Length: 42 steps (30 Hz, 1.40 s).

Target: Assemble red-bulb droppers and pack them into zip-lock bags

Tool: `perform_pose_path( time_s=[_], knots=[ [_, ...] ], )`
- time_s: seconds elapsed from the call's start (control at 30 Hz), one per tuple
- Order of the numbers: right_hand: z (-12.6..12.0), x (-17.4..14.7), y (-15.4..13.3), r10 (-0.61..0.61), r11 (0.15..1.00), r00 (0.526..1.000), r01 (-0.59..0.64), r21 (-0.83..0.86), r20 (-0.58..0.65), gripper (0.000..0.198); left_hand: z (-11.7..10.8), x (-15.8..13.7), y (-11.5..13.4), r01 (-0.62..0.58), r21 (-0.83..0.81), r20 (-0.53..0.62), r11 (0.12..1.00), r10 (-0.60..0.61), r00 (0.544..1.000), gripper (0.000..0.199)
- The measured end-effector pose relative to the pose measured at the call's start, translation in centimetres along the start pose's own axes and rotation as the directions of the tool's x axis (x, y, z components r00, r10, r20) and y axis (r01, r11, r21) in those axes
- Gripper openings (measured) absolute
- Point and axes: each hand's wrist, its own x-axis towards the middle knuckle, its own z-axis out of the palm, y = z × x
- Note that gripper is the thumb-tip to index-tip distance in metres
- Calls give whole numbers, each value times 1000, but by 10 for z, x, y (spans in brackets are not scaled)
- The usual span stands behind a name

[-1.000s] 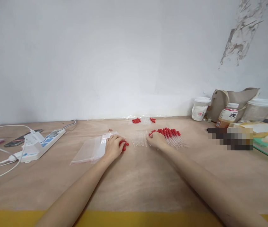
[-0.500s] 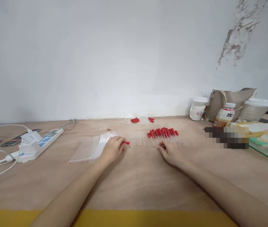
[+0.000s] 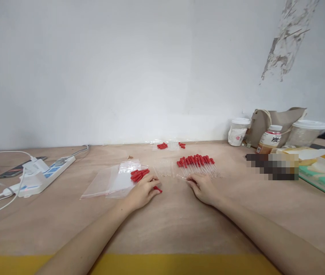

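Observation:
Between the thumb and fingers of my left hand [image 3: 142, 192] is a red rubber dropper bulb [image 3: 158, 189], its narrow end pointing right. A pile of loose red bulbs [image 3: 138, 175] lies just beyond that hand, on a clear plastic bag. My right hand [image 3: 204, 188] pinches a thin clear glass tube [image 3: 182, 177] that sticks out to the left. Beyond my right hand rests a row of droppers [image 3: 197, 161], glass tubes with red bulbs on their far ends. Several bare glass tubes [image 3: 164, 168] lie side by side in the middle, between the two hands.
Flat plastic bags [image 3: 98, 185] lie left of the pile. More red bulbs [image 3: 162, 146] sit in clear bags by the wall. At left is a power strip [image 3: 49, 175] with cables. A lidded cup [image 3: 238, 131], a bottle [image 3: 270, 139] and a bag [image 3: 287, 118] stand at right.
My left hand has come away from the pile, rightward and nearer to me, with the red bulb. My right hand has shifted slightly left; the glass tube now shows in its fingers.

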Motion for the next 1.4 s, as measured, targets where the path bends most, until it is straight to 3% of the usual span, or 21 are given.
perform_pose_path(
  time_s=[0.17, 0.33, 0.53, 0.8, 1.03, 1.2, 1.4],
  knots=[
    [1, -4, -7, -52, 998, 999, 51, -42, -5, 16, 4, 1, 0, 34, -25, -33, 999, -35, 999, 14],
    [4, -6, -19, -145, 989, 989, 143, -47, -31, 15, 14, 2, 13, 184, -35, -104, 982, -186, 977, 15],
    [4, -7, -25, -152, 988, 987, 152, -16, -46, 16, 17, 1, 15, 300, -53, -107, 953, -304, 947, 18],
    [7, -7, -25, -180, 984, 983, 180, -2, -24, 16, 11, 4, 26, 201, -236, -72, 951, -223, 972, 19],
    [4, -3, -27, -188, 982, 981, 187, 33, 50, 18, 10, 4, 27, 174, -297, -86, 939, -208, 974, 19],
    [-1, 0, -22, -268, 960, 957, 275, -55, 112, 20, 9, 2, 28, 76, -234, -22, 969, -84, 996, 19],
    [4, -4, -24, -309, 932, 950, 312, -185, 44, 19, 15, 1, 25, 43, -95, -28, 995, -45, 999, 20]
  ],
)
